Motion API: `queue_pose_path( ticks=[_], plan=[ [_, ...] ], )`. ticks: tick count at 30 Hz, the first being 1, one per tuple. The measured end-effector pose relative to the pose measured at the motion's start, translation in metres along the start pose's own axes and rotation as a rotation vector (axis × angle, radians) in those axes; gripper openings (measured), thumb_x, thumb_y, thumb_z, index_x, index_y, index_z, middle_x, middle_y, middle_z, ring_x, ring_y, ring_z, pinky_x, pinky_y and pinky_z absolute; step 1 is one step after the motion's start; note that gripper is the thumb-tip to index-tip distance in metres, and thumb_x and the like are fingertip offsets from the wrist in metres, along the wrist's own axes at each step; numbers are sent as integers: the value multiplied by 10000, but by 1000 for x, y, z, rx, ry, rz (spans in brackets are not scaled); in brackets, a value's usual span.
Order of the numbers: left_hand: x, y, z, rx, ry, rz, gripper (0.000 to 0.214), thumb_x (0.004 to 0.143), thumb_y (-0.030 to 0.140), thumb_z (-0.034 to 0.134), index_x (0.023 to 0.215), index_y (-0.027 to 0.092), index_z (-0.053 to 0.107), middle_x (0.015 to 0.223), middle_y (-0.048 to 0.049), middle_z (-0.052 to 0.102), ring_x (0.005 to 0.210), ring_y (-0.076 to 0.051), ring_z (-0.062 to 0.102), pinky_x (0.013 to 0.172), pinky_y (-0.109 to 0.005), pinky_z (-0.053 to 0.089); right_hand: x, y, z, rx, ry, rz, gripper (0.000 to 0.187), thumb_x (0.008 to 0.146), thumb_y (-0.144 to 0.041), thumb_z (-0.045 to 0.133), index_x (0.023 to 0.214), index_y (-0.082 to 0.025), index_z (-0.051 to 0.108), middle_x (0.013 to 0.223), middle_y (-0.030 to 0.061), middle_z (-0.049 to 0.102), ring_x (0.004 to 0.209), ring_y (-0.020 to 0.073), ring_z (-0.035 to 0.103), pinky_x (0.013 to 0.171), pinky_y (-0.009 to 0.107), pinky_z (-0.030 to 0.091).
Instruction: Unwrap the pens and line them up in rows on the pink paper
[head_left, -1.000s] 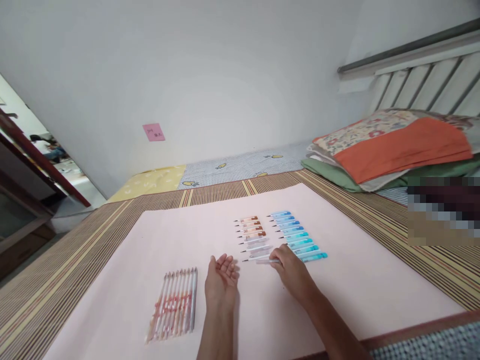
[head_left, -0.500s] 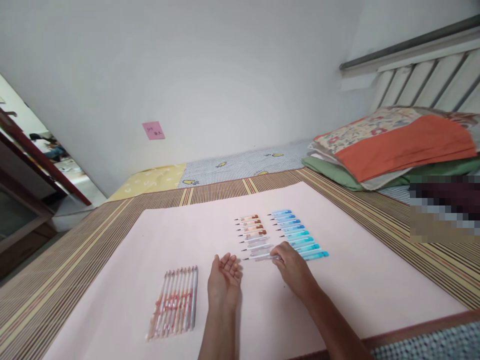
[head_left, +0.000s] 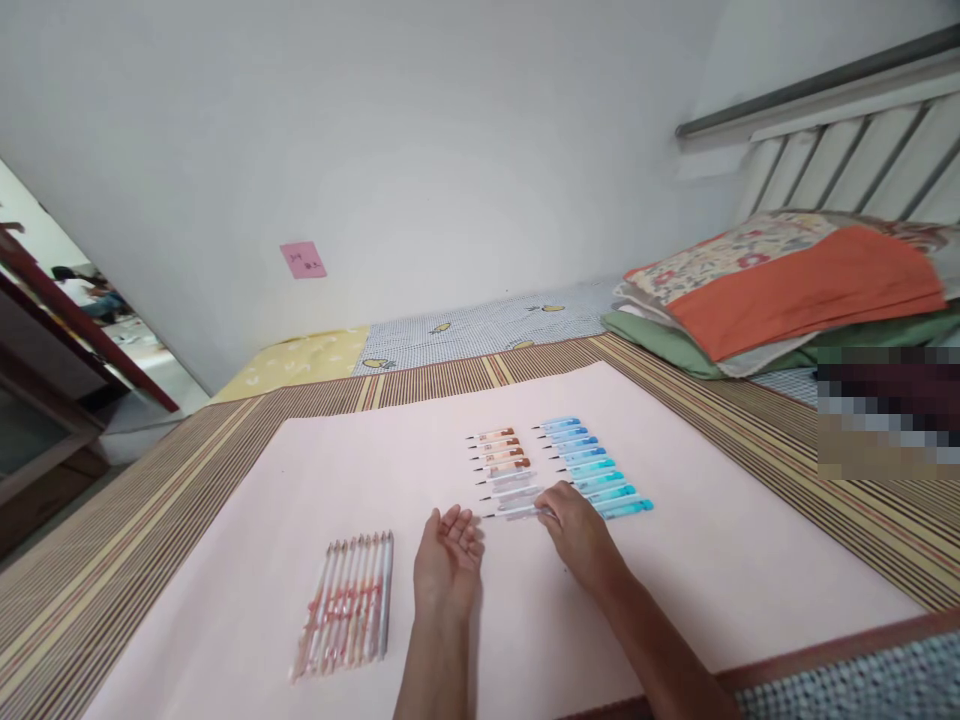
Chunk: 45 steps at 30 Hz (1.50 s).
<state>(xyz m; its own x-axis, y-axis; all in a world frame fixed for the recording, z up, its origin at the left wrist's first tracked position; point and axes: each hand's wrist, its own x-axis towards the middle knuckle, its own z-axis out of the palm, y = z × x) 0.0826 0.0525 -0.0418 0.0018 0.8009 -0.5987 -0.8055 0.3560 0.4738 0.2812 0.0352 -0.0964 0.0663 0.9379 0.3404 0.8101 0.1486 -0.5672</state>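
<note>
My right hand (head_left: pixel 574 525) pinches the right end of the nearest clear-and-white pen (head_left: pixel 511 513), which lies at the bottom of the middle column with its dark tip to the left. My left hand (head_left: pixel 450 550) rests palm up, fingers loosely curled and apart, holding nothing, just left of that pen's tip. Above the pen lie more clear-and-white pens (head_left: pixel 514 492) and several brown-ended pens (head_left: pixel 496 450). Right of them, a column of blue and turquoise pens (head_left: pixel 592 465) is partly covered by my right hand. A row of pink-patterned pens (head_left: pixel 349 600) stands side by side at left.
The pens lie on a large pink sheet (head_left: pixel 247 560) over a striped mat (head_left: pixel 187 470). Folded bedding (head_left: pixel 795 285) is piled at right by a slatted headboard (head_left: pixel 847 150). A pink note (head_left: pixel 303 260) is on the wall. A person (head_left: pixel 90 290) appears beyond the doorway.
The view has shifted slightly. My right hand keeps its pinch on the pen's end, and my left hand stays in place. The pens look unmoved on the sheet.
</note>
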Motion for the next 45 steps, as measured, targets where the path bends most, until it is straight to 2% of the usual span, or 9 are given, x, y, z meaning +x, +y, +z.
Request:
queue_pose_path(
  ticks=[17, 21, 24, 28, 30, 36, 39, 45],
  plan=[
    [2, 0, -1, -14, -3, -8, 235, 986, 218, 510, 811, 113, 625, 709, -82, 665, 470, -115, 564, 417, -199, 425, -1, -2, -2, -4, 10, -9, 149, 854, -99, 570, 892, -229, 630, 956, 50, 626, 907, 219, 610, 810, 326, 468],
    [2, 2, -2, -21, -4, -7, 240, 991, 209, 500, 811, 110, 624, 704, -74, 662, 472, -111, 562, 418, -195, 420, -2, -4, -2, 66, 94, -9, 148, 847, -123, 581, 947, -222, 627, 989, 66, 645, 898, 223, 624, 788, 329, 489],
    [2, 2, -1, -25, -26, -17, 236, 982, 161, 508, 774, 115, 609, 674, -51, 641, 466, -94, 547, 417, -177, 401, -2, -6, -6, 154, 185, -29, 117, 919, -182, 518, 937, -222, 626, 953, 63, 654, 891, 216, 634, 792, 321, 495],
    [0, 1, 1, -37, -74, -34, 316, 974, 139, 528, 658, 140, 537, 576, 3, 543, 440, -74, 488, 400, -158, 346, -2, -1, -11, 275, 334, 29, 171, 962, -254, 477, 961, -216, 644, 949, 64, 680, 896, 209, 648, 819, 321, 500],
    [-1, 1, 2, -47, -96, -37, 364, 979, 166, 534, 616, 159, 498, 533, 28, 476, 422, -74, 444, 385, -164, 314, -2, 3, -13, 306, 356, 72, 166, 951, -281, 501, 953, -215, 653, 935, 62, 691, 868, 208, 652, 795, 318, 503],
    [-4, 2, 2, -68, -125, -60, 398, 975, 186, 521, 585, 184, 443, 510, 51, 395, 410, -76, 389, 373, -176, 259, -6, 6, -15, 241, 235, 121, 105, 898, -261, 531, 875, -227, 628, 854, 43, 669, 741, 194, 620, 704, 313, 487],
    [-3, 2, 2, -71, -130, -71, 389, 972, 187, 518, 591, 185, 441, 511, 51, 396, 412, -75, 393, 378, -175, 256, -7, 0, -12, 158, 171, 57, 75, 859, -199, 544, 825, -237, 598, 859, 36, 643, 724, 184, 594, 684, 300, 467],
    [0, 1, -1, -75, -133, -74, 367, 948, 178, 534, 595, 189, 437, 516, 52, 396, 412, -77, 384, 380, -179, 250, -5, -11, -1, 24, 91, -40, 167, 879, -130, 505, 770, -235, 575, 815, 20, 584, 739, 174, 574, 681, 273, 422]
  ],
)
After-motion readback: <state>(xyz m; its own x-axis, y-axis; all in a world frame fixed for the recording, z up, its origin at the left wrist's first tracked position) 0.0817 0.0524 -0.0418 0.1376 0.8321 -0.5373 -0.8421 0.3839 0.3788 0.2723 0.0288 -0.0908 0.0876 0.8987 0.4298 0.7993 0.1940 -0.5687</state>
